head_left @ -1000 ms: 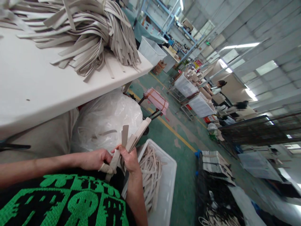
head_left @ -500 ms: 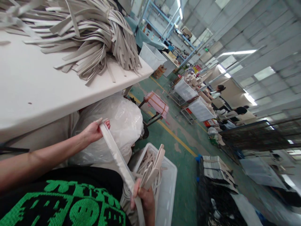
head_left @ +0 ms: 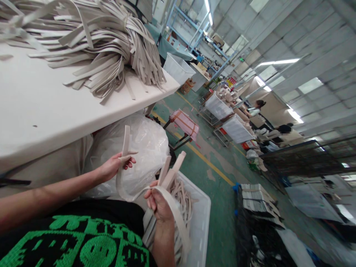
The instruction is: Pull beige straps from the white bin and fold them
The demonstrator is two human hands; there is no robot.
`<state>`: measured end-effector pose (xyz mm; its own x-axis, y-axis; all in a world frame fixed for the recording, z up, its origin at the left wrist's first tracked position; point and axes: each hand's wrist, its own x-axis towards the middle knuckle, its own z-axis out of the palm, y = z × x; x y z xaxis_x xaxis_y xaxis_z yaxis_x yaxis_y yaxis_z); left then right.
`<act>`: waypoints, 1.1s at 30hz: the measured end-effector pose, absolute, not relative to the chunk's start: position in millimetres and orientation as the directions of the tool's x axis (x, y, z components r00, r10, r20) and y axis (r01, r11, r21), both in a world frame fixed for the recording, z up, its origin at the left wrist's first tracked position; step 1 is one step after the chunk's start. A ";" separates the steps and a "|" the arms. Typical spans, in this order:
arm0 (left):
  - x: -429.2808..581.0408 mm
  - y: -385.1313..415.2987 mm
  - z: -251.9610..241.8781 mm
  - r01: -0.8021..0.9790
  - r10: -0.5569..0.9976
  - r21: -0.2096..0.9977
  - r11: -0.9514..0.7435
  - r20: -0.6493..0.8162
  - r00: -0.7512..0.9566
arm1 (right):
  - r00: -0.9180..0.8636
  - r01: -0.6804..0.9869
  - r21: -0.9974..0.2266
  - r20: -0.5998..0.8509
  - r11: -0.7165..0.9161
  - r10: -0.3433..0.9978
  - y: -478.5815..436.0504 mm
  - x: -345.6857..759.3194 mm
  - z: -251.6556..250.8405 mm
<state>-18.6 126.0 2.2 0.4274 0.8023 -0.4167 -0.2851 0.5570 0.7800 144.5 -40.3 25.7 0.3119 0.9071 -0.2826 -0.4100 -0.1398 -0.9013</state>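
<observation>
A long beige fabric strip (head_left: 120,185) hangs in a loose curve between my hands. My left hand (head_left: 122,163) pinches it near one end, which sticks up above the fingers. My right hand (head_left: 159,202) is closed around the strip's other part and around several strip ends (head_left: 172,171) that point upward from the fist. Below my right hand, more strips (head_left: 182,196) lie in a white plastic bin (head_left: 204,211). A large clear plastic bag (head_left: 150,137) bulges behind my left hand.
A white-topped table (head_left: 41,100) at the upper left bears a big tied bundle of grey-beige strips (head_left: 111,48). A pink-covered stool (head_left: 185,124) stands on the green floor. Farther off are wheeled bins (head_left: 237,128), a person (head_left: 253,110) and wrapped stacks (head_left: 257,200) at right.
My right hand has moved up toward my left, so the strip, taut before, now sags in a loop. The strip's end now stands up above my left hand, which sits slightly lower and to the right.
</observation>
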 end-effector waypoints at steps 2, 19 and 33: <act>-21.5 117.8 3.3 -0.219 0.795 0.833 0.508 -0.356 0.491 | 0.312 -0.320 -0.917 -0.338 -0.237 0.888 -24.9 129.6 20.1; -30.2 100.5 22.3 0.058 0.553 0.942 0.332 -0.244 0.797 | 0.392 -0.119 -0.920 -0.388 -0.372 0.834 3.4 89.8 -3.4; -55.3 108.1 14.3 0.197 0.148 0.967 0.158 -0.221 0.964 | 0.116 -0.824 -0.558 -0.339 -0.100 0.933 29.5 143.9 0.5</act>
<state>-55.3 108.1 14.3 0.9641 0.1479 -0.2207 0.1972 0.1584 0.9675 143.9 29.5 0.5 0.1165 0.9334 -0.3394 -0.8236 -0.1002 -0.5583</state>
